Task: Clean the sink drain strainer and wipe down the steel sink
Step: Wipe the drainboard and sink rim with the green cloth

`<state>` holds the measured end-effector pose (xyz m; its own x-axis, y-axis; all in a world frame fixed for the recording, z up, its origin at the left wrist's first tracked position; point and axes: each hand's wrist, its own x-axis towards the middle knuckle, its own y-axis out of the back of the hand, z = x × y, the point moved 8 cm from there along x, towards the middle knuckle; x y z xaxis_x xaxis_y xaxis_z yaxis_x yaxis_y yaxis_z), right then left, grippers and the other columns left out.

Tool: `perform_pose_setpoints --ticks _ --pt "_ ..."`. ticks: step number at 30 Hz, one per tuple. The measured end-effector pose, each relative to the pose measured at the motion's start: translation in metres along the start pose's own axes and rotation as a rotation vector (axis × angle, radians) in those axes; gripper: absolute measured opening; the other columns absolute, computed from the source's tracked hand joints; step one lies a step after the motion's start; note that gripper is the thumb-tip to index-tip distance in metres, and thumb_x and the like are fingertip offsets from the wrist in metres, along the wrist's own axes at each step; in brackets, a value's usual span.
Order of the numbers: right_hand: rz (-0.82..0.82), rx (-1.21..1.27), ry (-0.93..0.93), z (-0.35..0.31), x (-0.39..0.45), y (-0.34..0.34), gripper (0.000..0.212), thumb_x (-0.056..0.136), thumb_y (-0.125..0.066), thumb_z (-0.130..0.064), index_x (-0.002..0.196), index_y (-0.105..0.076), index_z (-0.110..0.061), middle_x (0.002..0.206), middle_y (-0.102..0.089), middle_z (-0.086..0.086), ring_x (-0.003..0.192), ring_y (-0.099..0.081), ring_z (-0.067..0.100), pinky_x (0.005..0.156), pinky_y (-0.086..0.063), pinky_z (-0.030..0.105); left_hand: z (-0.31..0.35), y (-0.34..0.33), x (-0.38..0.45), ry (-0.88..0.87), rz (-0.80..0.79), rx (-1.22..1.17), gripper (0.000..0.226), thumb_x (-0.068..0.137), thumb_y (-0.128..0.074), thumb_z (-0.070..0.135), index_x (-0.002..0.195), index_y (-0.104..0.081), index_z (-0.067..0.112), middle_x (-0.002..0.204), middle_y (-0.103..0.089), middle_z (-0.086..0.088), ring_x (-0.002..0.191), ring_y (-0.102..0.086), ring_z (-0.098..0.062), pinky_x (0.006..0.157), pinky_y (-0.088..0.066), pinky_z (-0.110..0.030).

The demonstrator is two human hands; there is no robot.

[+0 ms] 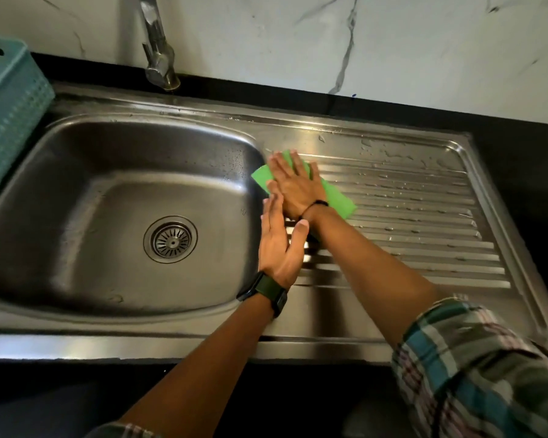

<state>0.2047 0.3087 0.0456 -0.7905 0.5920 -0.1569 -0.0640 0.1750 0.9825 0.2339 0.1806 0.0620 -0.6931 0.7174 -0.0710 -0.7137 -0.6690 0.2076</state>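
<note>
Cloth [337, 197], bright green, is lying flat on the far left corner of the ribbed drainboard [424, 216], just beside the basin's [114, 197] right rim. The right hand [293, 184] is pressing down on it with straight, spread fingers, palm flat on the cloth, a dark band at the wrist. The left hand [277, 245] is lying flat and released nearer the viewer, fingers straight along the strip between basin and drainboard, its fingertips touching the right hand near the wrist; it is grasping nothing. A dark watch [268, 294] is sitting on the left wrist. Both forearms are coming in from the near edge, with plaid sleeves [475, 368] pushed up.

The strainer [171, 239] is sitting in the drain hole at the middle of the basin floor, well apart from both hands. Water droplets are showing on the far part of the drainboard and on the basin's right wall. The tap [159, 55] is standing behind the basin at the far edge, against a marble wall [393, 42]. A teal basket [8, 115] is standing at the far left, just beside the sink.
</note>
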Motion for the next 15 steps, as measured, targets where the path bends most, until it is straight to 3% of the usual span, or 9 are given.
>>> perform_pose_setpoints --ticks 2,7,11,15 --pt "-0.002 -0.017 0.052 -0.015 0.000 -0.002 0.055 0.097 -0.020 -0.036 0.148 -0.003 -0.023 0.158 -0.001 -0.005 0.146 0.009 0.019 0.116 0.005 0.047 0.002 0.006 0.000 0.006 0.040 -0.020 0.070 0.080 -0.036 0.034 0.145 -0.023 0.013 0.154 -0.020 -0.007 0.143 -0.015 -0.016 0.106 -0.012 -0.006" --pt "0.078 0.017 -0.025 0.010 -0.025 0.003 0.057 0.096 -0.020 -0.042 0.148 -0.008 -0.020 0.158 -0.009 -0.002 0.146 -0.001 0.017 0.118 -0.003 0.046 0.000 0.012 0.000 0.032 0.038 -0.035 0.067 0.080 -0.033 0.034 0.142 -0.027 0.010 0.153 -0.025 -0.006 0.142 -0.018 -0.016 0.112 -0.012 -0.019" --pt "0.105 0.027 -0.230 0.045 -0.041 0.008 0.060 0.095 -0.018 -0.045 0.147 -0.008 -0.018 0.158 -0.009 0.002 0.146 -0.003 0.019 0.118 -0.004 0.049 -0.005 0.016 0.000 0.071 0.035 -0.081 0.067 0.081 -0.034 0.037 0.143 -0.026 0.013 0.154 -0.023 -0.004 0.142 -0.018 -0.014 0.117 -0.014 -0.029" --pt "0.128 0.092 -0.580 0.105 -0.061 0.013 0.062 0.096 -0.016 -0.044 0.148 -0.003 -0.014 0.158 -0.001 0.005 0.146 0.004 0.022 0.117 0.001 0.053 -0.004 0.012 0.000 0.062 -0.006 -0.103 0.067 0.081 -0.034 0.037 0.143 -0.025 0.014 0.154 -0.022 -0.003 0.142 -0.018 -0.013 0.115 -0.014 -0.025"
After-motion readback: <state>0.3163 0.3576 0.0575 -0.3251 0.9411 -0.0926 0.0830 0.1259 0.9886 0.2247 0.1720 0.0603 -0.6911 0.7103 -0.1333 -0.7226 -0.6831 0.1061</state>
